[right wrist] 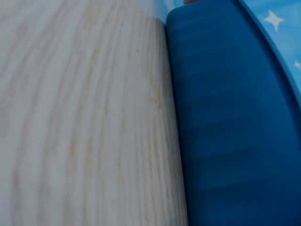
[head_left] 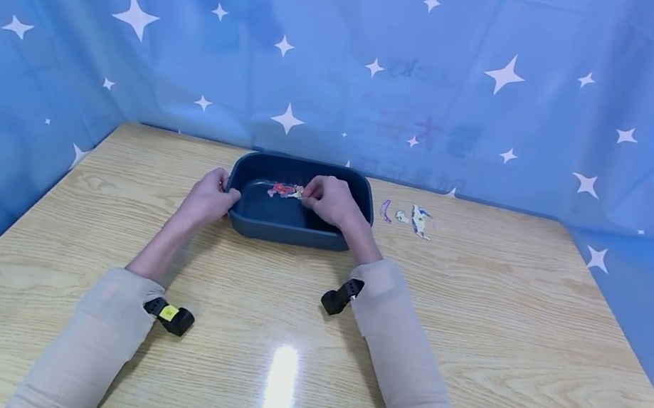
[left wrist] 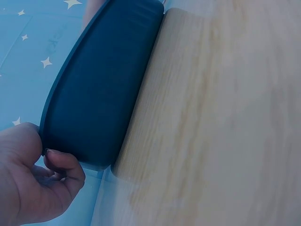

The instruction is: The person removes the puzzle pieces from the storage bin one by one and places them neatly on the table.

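A dark blue plastic bin stands near the table's far edge. At its left end my left hand grips the rim; the left wrist view shows the thumb and curled fingers around the bin's corner. My right hand reaches down inside the bin, its fingertips pinching a small pale-and-yellow flat cutout. Beside that cutout lies a red and pink one on the bin's floor. In the right wrist view the bin's side wall fills the right part, and the hand is hidden behind it.
Right of the bin, on the wooden table, lie several small flat cutouts: a purple curved one, a little pale one and a larger white and blue one. A blue curtain with white stars hangs behind the table.
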Motion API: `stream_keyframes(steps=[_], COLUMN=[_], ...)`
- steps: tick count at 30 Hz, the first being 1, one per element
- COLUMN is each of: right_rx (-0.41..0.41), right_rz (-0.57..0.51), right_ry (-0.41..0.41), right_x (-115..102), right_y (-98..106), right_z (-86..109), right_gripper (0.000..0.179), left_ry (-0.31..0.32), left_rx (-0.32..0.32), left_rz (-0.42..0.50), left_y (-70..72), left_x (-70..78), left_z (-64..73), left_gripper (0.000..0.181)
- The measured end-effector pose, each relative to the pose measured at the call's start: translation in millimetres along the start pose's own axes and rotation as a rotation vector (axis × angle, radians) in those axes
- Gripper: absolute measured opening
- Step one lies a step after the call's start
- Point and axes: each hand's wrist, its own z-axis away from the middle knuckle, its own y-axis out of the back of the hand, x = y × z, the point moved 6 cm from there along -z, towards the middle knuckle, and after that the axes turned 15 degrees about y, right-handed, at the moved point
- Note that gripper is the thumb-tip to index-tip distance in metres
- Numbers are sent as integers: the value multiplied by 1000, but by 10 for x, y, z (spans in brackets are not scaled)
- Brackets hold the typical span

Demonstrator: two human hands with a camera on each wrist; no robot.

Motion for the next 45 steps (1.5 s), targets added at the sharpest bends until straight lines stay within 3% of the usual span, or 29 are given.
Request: stream_keyframes(steps=[7,13,18,22,32,39,45], right_rx=[227,422,520,549,614,606,572], right_rz=[-136,-221,-385,-485,-452,-495,-543], right_ry=[101,164,184,217,261,224,138], right_x=[-30,-40,-14,-5,4,61,172], right_y=[133,255,294,311,536,727,890], right_z=[37,88,134,153,278,424,587], right_gripper=[19,14,15,17,17,17,22], left_ry=[-2,-3,4,1,-7,-2,-2], left_rx=[-4,1,1,3,0,-2,-1], left_rz=[2,1,8,10,17,3,22], left_y=[-8,-1,-8,-21,-36,-17,-20], left_x=[8,6,-5,2,19,8,3], left_z=[6,-2,3,6,2,4,8], left_gripper=[13,12,11,11,9,10,10])
